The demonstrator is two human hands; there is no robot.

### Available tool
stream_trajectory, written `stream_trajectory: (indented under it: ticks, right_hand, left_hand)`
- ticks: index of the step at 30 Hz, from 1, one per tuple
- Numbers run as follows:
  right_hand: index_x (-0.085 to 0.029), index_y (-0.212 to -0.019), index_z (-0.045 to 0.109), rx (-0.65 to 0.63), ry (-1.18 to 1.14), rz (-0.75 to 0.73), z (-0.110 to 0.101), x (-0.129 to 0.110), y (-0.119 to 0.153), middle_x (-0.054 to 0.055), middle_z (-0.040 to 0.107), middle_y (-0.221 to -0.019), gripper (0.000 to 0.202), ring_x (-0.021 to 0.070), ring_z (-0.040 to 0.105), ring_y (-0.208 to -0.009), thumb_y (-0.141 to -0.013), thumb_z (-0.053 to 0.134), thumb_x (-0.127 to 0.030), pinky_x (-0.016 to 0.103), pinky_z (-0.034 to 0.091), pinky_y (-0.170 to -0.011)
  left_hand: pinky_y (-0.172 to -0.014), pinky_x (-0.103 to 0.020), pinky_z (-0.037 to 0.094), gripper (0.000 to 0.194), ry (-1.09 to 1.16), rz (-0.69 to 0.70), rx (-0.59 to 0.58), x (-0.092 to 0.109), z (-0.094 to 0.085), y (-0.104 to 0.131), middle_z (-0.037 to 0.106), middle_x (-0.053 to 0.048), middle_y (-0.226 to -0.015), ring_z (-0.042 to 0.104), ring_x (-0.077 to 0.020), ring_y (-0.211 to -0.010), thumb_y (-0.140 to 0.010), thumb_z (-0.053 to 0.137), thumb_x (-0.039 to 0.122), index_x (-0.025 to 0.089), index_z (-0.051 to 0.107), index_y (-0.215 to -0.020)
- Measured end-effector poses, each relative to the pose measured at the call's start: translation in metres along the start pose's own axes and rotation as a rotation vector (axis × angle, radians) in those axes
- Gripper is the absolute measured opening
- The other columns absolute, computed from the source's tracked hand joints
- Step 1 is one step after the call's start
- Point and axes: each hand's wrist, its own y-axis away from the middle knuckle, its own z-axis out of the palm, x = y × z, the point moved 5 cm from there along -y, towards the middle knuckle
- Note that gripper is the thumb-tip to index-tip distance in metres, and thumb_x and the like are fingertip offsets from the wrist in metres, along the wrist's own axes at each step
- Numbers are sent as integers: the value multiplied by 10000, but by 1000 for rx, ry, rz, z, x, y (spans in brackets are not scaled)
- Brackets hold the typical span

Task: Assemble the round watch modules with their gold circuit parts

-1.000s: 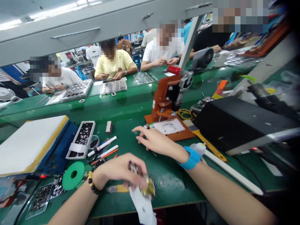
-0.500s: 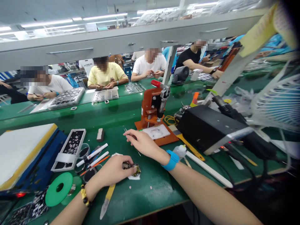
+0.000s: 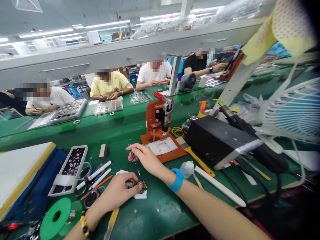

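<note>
Under the fingers of my left hand (image 3: 119, 190), closed at the thumb and fingertips, are round metal-rimmed parts. One of them, a round part with a small circuit inside (image 3: 143, 187), shows beside my thumb. Beneath lies a crumpled white cloth or paper (image 3: 141, 196) on the green bench. My right hand (image 3: 145, 160) is closed around thin metal tweezers (image 3: 138, 168). Their tip points down, a little above and behind the round parts and apart from them. A blue band is on my right wrist, a beaded bracelet on my left.
An orange hand press (image 3: 158, 116) with a red lever stands behind my right hand. To its right are a yellow-handled brush (image 3: 200, 162), a bottle (image 3: 187, 169) and a black box (image 3: 217, 140). Leftward lie pens (image 3: 100, 178), a parts tray (image 3: 72, 161) and a green spool (image 3: 55, 213). Co-workers sit opposite.
The view has shifted, so the bench sits slightly lower and farther left. The tweezers have turned more upright in my right hand. My left hand keeps its hold on the round parts.
</note>
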Motion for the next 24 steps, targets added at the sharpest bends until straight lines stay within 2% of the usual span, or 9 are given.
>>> stream_trajectory:
  ticks: [4, 7, 9, 12, 14, 15, 18, 21, 24]
  right_hand:
    - [-181, -1020, 716, 53, -28, -21, -1, -3, 3, 55, 792, -969, 267, 191, 731, -996, -905, 475, -196, 351, 531, -932]
    - [-188, -1064, 702, 50, -96, -21, 1, 0, 4, 74, 803, -1041, 224, 229, 746, -1053, -853, 646, -239, 378, 547, -948]
    - [-189, -1076, 695, 21, -164, 8, 4, 5, 2, 89, 800, -1072, 307, 249, 748, -1082, -815, 774, -331, 384, 557, -956]
    - [-188, -1060, 709, 8, -187, 38, 5, 14, 0, 84, 802, -1013, 424, 250, 756, -1026, -791, 832, -492, 385, 554, -960]
    - [-184, -1061, 734, 9, -134, 37, 6, 15, 0, 62, 794, -909, 412, 233, 751, -948, -848, 774, -534, 377, 544, -943]
    - [-185, -1066, 749, 9, -99, 37, 6, 15, 1, 51, 784, -873, 395, 225, 743, -913, -877, 744, -532, 367, 542, -919]
    - [-201, -1019, 796, 23, 30, -16, 6, 7, 5, 44, 776, -936, 289, 205, 712, -914, -912, 726, -460, 328, 530, -872]
    - [-201, -914, 807, 28, 186, -154, 7, -5, 8, 42, 770, -1038, 178, 191, 692, -998, -927, 735, -363, 291, 522, -892]
    - [-188, -961, 792, 33, 289, -223, 7, -12, 9, 36, 773, -992, 149, 168, 705, -932, -949, 717, -317, 270, 536, -853]
  left_hand:
    - [-723, -259, 407, 337, 46, -33, 14, 1, 2, 1, 683, -27, -799, 576, -168, -766, -876, 658, 497, 163, 676, -832]
    - [-687, -256, 391, 366, 52, -56, -1, 2, 2, 3, 653, -28, -782, 540, -159, -728, -829, 675, 524, 158, 660, -829]
    - [-668, -250, 373, 376, 43, -55, -44, -3, 5, 2, 641, -21, -774, 516, -146, -707, -795, 698, 534, 161, 665, -832]
    - [-630, -233, 343, 393, 19, -38, -230, -17, 20, -6, 627, 2, -733, 496, -123, -666, -732, 764, 551, 174, 665, -785]
    - [-603, -225, 339, 434, -5, -49, -386, -28, 36, -12, 602, 19, -667, 499, -111, -618, -680, 815, 573, 179, 635, -704]
    - [-595, -225, 344, 447, -35, -51, -424, -32, 41, -14, 593, 25, -643, 510, -112, -603, -668, 829, 584, 185, 628, -676]
    - [-606, -242, 347, 380, -142, -12, -345, -28, 45, -11, 620, 26, -665, 546, -132, -628, -709, 816, 575, 220, 681, -715]
    - [-638, -263, 331, 241, -239, 21, -203, -10, 39, 2, 689, 13, -746, 566, -148, -672, -766, 791, 470, 241, 722, -798]
    - [-663, -268, 333, 199, -335, 48, -127, 7, 34, 11, 741, -2, -831, 611, -168, -741, -818, 771, 427, 233, 726, -826]
